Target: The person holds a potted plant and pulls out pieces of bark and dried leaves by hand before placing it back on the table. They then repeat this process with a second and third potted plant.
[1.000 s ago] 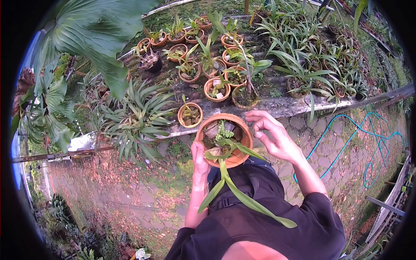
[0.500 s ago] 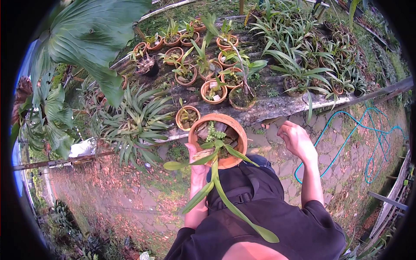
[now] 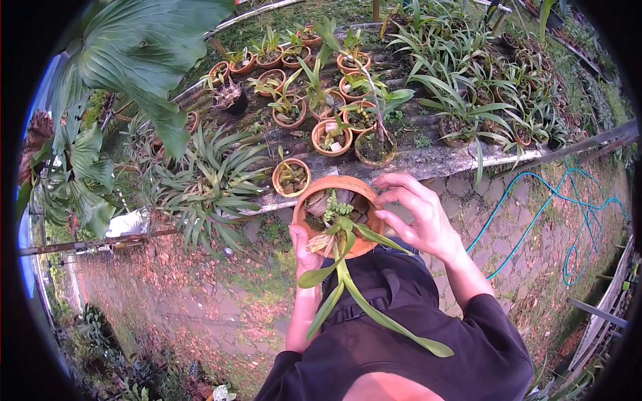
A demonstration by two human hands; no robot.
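A terracotta pot (image 3: 342, 181) is held up in front of my body, its mouth tilted toward me. My left hand (image 3: 305, 251) grips its left side, the thumb up along the rim. Long strap-like leaves of an orchid-like plant (image 3: 384, 323) hang out over the near rim toward my chest. A small fern (image 3: 334, 208) grows among the brown chunks inside. At the pot's right rim is my right hand (image 3: 418, 215), fingers bent and apart, fingertips right at the edge.
Beyond the pot stands a weathered bench (image 3: 428, 168) with several small potted plants, the nearest a little terracotta pot (image 3: 291, 178). Dense strappy plants (image 3: 461, 110) fill its right side. A teal hose (image 3: 508, 257) lies on the paving. Large leaves (image 3: 144, 60) overhang the upper left.
My right hand has come left from beside the pot to its right rim, and its fingers have spread. The plant's hanging leaves have swung to the right; my left hand still holds the pot.
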